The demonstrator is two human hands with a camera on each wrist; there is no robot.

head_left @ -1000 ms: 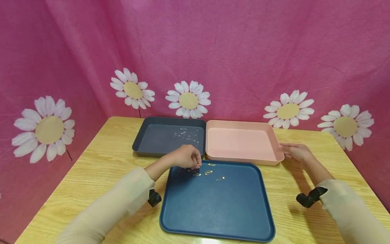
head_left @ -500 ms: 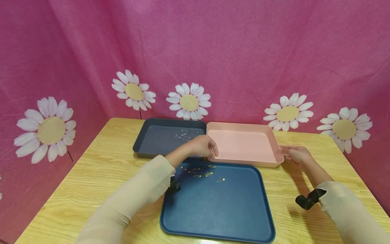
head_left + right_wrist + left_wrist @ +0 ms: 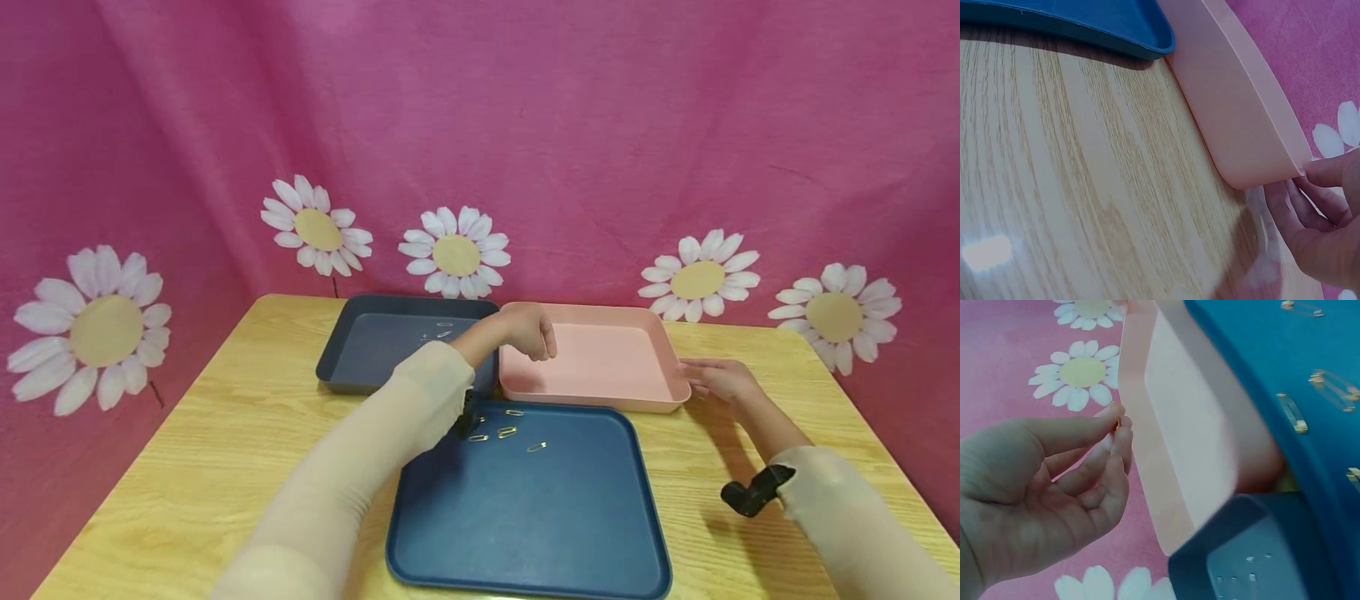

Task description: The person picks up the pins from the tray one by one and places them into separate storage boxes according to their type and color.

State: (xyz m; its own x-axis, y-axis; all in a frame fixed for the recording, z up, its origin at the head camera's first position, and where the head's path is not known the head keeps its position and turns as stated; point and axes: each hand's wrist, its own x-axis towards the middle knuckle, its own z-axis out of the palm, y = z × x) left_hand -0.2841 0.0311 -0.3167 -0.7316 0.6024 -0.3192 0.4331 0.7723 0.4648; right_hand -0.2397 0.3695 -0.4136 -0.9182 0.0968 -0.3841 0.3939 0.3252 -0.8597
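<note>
My left hand (image 3: 529, 331) is over the left part of the pink tray (image 3: 611, 360). In the left wrist view its thumb and fingertips pinch a small gold safety pin (image 3: 1116, 425), mostly hidden by the fingers. Several gold safety pins (image 3: 507, 432) lie near the back edge of the blue tray (image 3: 532, 508), some of them behind the left wrist. My right hand (image 3: 726, 379) touches the pink tray's right end; in the right wrist view, its extended fingers (image 3: 1282, 203) rest against the outer wall and the thumb lies close to the rim.
Left of the pink tray stands a dark grey tray (image 3: 375, 346) with several small silver safety pins (image 3: 444, 324), partly covered by my left arm. All three trays sit close together on the wooden table (image 3: 217, 425). A pink cloth (image 3: 570, 150) with daisies hangs behind.
The left hand has lifted away from the blue tray's back edge with a gold safety pin, moving right and back over the pink tray. My right hand has stayed at the pink tray's end.
</note>
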